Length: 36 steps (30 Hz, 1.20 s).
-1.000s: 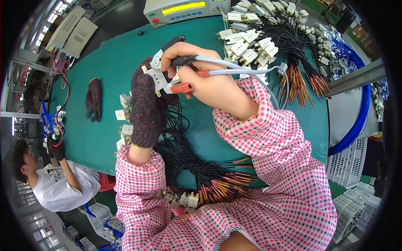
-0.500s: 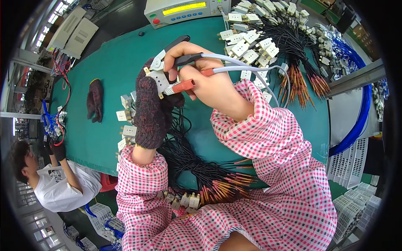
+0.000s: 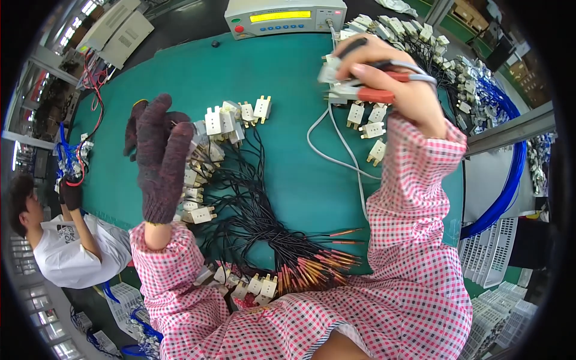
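My left hand [image 3: 161, 156], in a dark knitted glove, is held up with fingers apart and nothing in it. Just to its right lie white plugs [image 3: 221, 121] on black cables [image 3: 255, 210], whose copper-coloured ends [image 3: 315, 264] point toward me. My bare right hand [image 3: 399, 81] is closed around test clips on grey leads; a red clip handle [image 3: 376, 95] sticks out below the fingers. A whitish shape by the clip jaws is blurred; whether it is a plug I cannot tell. Beneath this hand are more white plugs [image 3: 373, 130].
A tester [image 3: 285, 18] with a lit yellow display stands at the back of the green table [image 3: 288, 156]. Another dark glove [image 3: 131, 129] lies behind my left hand. A metal post [image 3: 510, 129] and blue cables [image 3: 507, 198] are at the right. A person [image 3: 75, 246] works at far left.
My right hand has moved right with the clips, away from my left hand. My left hand has let go of the white plug, moved left and spread its fingers.
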Available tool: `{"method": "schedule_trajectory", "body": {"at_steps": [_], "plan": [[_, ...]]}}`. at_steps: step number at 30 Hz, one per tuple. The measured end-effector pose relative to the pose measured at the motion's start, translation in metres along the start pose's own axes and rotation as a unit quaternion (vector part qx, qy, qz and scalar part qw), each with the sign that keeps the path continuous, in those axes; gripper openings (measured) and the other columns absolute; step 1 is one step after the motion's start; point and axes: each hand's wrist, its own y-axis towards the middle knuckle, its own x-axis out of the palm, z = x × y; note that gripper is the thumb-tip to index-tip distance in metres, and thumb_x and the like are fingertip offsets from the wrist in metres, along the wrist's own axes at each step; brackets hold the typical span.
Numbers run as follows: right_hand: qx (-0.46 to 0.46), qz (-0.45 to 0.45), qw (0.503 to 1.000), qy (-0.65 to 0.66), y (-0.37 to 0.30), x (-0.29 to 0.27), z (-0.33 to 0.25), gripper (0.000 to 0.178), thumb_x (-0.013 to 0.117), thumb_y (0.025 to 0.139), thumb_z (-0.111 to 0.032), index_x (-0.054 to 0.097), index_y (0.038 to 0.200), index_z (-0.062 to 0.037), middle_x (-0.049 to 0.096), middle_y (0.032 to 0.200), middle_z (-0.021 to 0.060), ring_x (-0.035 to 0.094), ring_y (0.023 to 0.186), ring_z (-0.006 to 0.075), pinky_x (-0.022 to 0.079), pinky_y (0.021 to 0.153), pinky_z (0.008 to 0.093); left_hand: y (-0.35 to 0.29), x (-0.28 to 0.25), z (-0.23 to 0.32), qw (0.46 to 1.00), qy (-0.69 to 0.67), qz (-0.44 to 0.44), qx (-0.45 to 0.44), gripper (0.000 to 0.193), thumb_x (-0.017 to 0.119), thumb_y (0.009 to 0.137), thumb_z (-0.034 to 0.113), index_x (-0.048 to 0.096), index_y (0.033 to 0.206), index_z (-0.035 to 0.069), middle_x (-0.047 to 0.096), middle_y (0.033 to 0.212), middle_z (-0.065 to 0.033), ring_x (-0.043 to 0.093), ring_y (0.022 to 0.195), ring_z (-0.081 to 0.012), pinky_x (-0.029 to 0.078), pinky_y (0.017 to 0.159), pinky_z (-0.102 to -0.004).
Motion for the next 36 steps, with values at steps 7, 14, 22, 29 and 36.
{"method": "schedule_trajectory", "body": {"at_steps": [7,14,22,29,36], "plan": [[0.218,0.049,0.929,-0.293,-0.034,-0.029,0.011,0.026,0.060,0.092,-0.022,0.064,0.100,0.0023,0.055,0.094,0.0082,0.064,0.076,0.0171,0.049,0.068,0.0261,-0.064,-0.022,0.075,0.946,0.284,-0.159,0.001,0.046,0.069,0.078,0.014,0.054,0.121,0.007,0.056,0.120,-0.0161,0.055,0.107,-0.0361,0.047,0.088,-0.0408],[0.313,0.098,0.940,-0.099,0.026,0.021,0.036,0.026,0.053,0.092,-0.022,0.060,0.109,-0.0029,0.066,0.088,0.0090,0.062,0.063,0.0149,0.050,0.054,0.0222,-0.161,0.010,0.119,0.902,0.068,-0.423,0.045,0.035,0.063,0.081,0.026,0.057,0.110,0.008,0.060,0.104,-0.0101,0.061,0.091,-0.0278,0.050,0.075,-0.0398],[0.191,-0.196,0.960,0.063,0.076,0.014,0.033,0.043,0.040,0.098,-0.040,0.062,0.111,-0.0053,0.067,0.097,0.0042,0.056,0.064,0.0125,0.047,0.052,0.0268,-0.203,0.019,0.099,0.934,0.076,-0.331,-0.107,0.027,0.056,0.088,0.028,0.057,0.103,0.006,0.058,0.098,-0.0111,0.061,0.084,-0.0282,0.051,0.066,-0.0402],[0.370,-0.150,0.851,0.340,0.071,-0.006,0.083,0.036,0.052,0.095,-0.041,0.059,0.096,-0.0054,0.053,0.067,0.0041,0.044,0.049,0.0141,0.038,0.045,0.0250,-0.214,0.024,0.095,0.981,-0.042,-0.161,-0.096,0.031,0.059,0.088,0.018,0.053,0.115,0.003,0.058,0.106,-0.0190,0.061,0.083,-0.0374,0.050,0.068,-0.0430],[0.579,0.004,0.811,-0.089,0.060,0.022,0.093,0.014,0.059,0.086,-0.015,0.063,0.083,-0.0022,0.063,0.076,0.0110,0.061,0.069,0.0192,0.050,0.058,0.0361,-0.209,0.026,0.085,0.993,-0.012,-0.115,-0.028,0.036,0.061,0.088,0.015,0.052,0.119,0.000,0.059,0.111,-0.0200,0.063,0.083,-0.0327,0.051,0.071,-0.0373]]}}
